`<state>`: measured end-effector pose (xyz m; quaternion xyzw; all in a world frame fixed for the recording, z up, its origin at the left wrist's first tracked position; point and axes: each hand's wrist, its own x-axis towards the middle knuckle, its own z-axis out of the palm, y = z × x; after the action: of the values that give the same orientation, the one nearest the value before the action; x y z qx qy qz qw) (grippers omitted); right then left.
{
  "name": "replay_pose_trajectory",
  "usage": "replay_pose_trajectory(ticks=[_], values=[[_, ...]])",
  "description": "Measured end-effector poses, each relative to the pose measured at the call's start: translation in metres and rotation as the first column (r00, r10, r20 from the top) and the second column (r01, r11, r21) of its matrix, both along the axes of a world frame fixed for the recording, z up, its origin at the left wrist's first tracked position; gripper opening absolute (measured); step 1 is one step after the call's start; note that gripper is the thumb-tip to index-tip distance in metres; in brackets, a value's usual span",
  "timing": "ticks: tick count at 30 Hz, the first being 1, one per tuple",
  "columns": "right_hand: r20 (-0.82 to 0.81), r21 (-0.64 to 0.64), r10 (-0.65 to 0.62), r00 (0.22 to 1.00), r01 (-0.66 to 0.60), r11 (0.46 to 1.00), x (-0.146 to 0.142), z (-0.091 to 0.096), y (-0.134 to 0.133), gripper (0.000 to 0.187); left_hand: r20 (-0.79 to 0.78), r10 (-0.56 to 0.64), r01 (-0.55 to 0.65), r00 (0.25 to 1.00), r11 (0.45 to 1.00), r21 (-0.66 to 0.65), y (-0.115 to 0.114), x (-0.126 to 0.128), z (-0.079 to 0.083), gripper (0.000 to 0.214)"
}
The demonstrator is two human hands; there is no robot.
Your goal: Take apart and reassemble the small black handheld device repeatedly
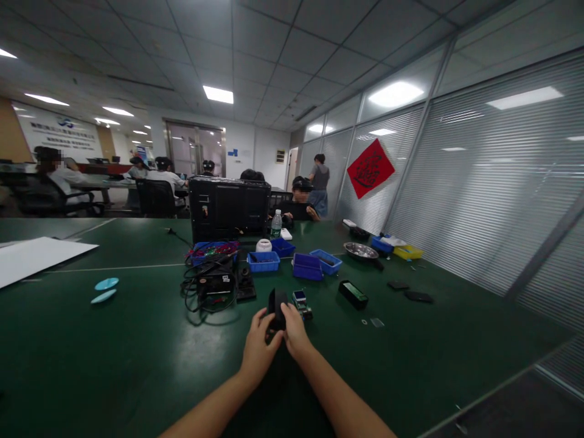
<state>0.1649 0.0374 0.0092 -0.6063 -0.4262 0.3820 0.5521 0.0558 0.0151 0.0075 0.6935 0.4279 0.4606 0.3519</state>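
Just below the centre of the frame, the left hand and the right hand together grasp a black, box-like object, one on each side. Just to its right sits a small green circuit board with a little screen. Farther right, a long black box with a green top lies on the dark green, smooth surface, near a clear square piece.

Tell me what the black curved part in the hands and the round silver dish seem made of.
Black curved part: probably matte plastic, since its dark surface shows little shine; rubber can't be excluded.
Round silver dish: likely polished metal, judging by its bright, mirror-like glints.
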Motion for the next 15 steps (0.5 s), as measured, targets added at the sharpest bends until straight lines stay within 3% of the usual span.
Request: replay_pose_trajectory(ticks=[3, 5, 7, 10, 15], values=[[0.004, -0.090, 0.070, 0.998, -0.069, 0.994, 0.001, -0.002, -0.001, 0.040, -0.066, 0.019, -0.018, 0.998, 1.000, 0.026, 0.006, 0.003, -0.001, 0.018], [0.190, -0.139, 0.146, 0.971, -0.120, 0.983, 0.007, 0.004, -0.004, 0.038, -0.087, 0.047, -0.042, 0.995, 0.997, 0.060, 0.007, 0.002, -0.004, 0.017], [0.461, -0.156, 0.175, 0.870, -0.114, 0.981, 0.013, 0.014, -0.009, 0.034, -0.100, 0.071, -0.063, 0.992, 0.994, 0.085, 0.006, -0.001, -0.006, 0.015], [0.771, -0.108, 0.088, 0.631, -0.007, 0.994, 0.026, 0.032, -0.015, 0.029, -0.127, 0.088, -0.075, 0.988, 0.992, 0.102, 0.003, -0.002, -0.005, 0.012], [0.837, -0.043, -0.089, 0.540, 0.228, 0.973, 0.055, 0.053, -0.018, 0.031, -0.124, 0.033, -0.018, 0.992, 0.993, 0.120, -0.004, -0.002, 0.003, 0.008]])
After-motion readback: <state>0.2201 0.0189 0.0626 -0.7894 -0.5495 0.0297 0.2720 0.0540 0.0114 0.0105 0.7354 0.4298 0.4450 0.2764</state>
